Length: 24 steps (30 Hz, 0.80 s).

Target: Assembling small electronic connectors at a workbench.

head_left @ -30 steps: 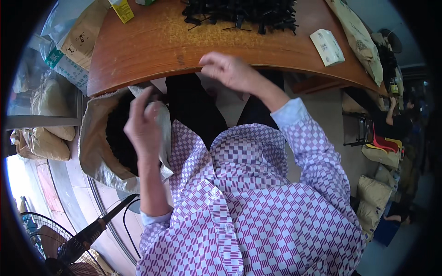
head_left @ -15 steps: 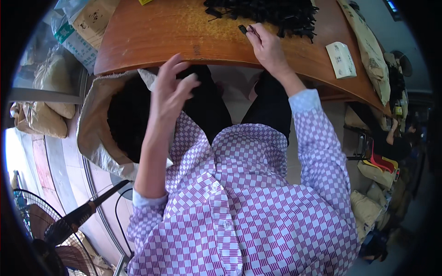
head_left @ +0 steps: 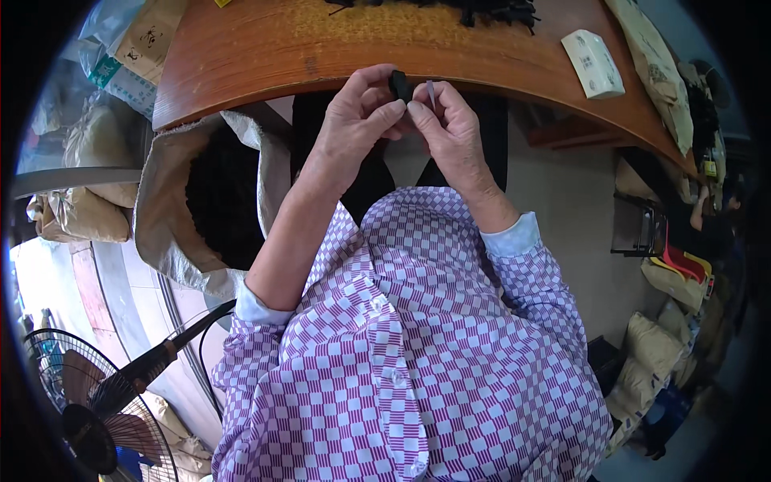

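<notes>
Both hands meet in front of the table's near edge, above my lap. My left hand [head_left: 359,112] pinches a small black part [head_left: 398,83] between thumb and fingers, and the part stands upright. Close against it, my right hand [head_left: 451,124] has its thumb and fingers closed round a thin, greyish, blade-like strip [head_left: 431,93], whose tip sticks up past the fingers. The two thumbs nearly touch at the black part's lower end. How the strip is shaped inside the right hand is hidden. At the far edge of the view lies a pile of black parts [head_left: 502,11] on the table.
The wooden table [head_left: 265,68] curves across the top, with a white tissue pack [head_left: 593,64] at its right. An open sack [head_left: 157,205] full of black pieces stands at my left. A fan [head_left: 88,402] is lower left. Stuffed bags [head_left: 650,345] lie at the right.
My right hand has come back from the pile toward me with the black part. My left hand has moved right to meet it and now holds the part. The view has shifted slightly.
</notes>
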Tool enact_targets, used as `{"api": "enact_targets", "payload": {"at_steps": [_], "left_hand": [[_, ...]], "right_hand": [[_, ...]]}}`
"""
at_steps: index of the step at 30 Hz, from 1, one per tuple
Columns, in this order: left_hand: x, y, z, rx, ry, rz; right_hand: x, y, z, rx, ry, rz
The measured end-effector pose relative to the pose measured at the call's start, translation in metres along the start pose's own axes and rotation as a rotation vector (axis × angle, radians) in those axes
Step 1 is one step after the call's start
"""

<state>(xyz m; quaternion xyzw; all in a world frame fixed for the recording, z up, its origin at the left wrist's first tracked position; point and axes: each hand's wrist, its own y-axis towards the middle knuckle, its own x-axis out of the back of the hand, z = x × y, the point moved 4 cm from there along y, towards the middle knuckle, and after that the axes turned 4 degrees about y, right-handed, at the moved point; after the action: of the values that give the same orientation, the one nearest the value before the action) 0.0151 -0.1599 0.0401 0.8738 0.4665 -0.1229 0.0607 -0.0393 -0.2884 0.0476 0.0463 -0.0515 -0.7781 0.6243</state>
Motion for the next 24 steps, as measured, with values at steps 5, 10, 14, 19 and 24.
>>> {"api": "enact_targets", "payload": {"at_steps": [5,10,14,19,24], "left_hand": [[-0.009,-0.003,-0.002,-0.002,0.038,0.018],[-0.011,-0.008,0.005,0.032,0.017,-0.013],[-0.009,-0.011,0.009,0.049,0.046,-0.066],[-0.003,-0.017,0.011,-0.004,0.142,-0.122],[-0.001,-0.02,0.013,-0.147,0.391,-0.121]], "right_hand": [[0.002,-0.008,-0.004,-0.047,0.062,-0.002],[0.001,-0.015,-0.008,-0.094,0.147,-0.009],[0.001,-0.018,-0.009,-0.106,0.117,0.049],[-0.003,-0.02,-0.008,-0.177,0.039,0.136],[-0.011,-0.017,-0.009,-0.224,0.012,0.163]]}}
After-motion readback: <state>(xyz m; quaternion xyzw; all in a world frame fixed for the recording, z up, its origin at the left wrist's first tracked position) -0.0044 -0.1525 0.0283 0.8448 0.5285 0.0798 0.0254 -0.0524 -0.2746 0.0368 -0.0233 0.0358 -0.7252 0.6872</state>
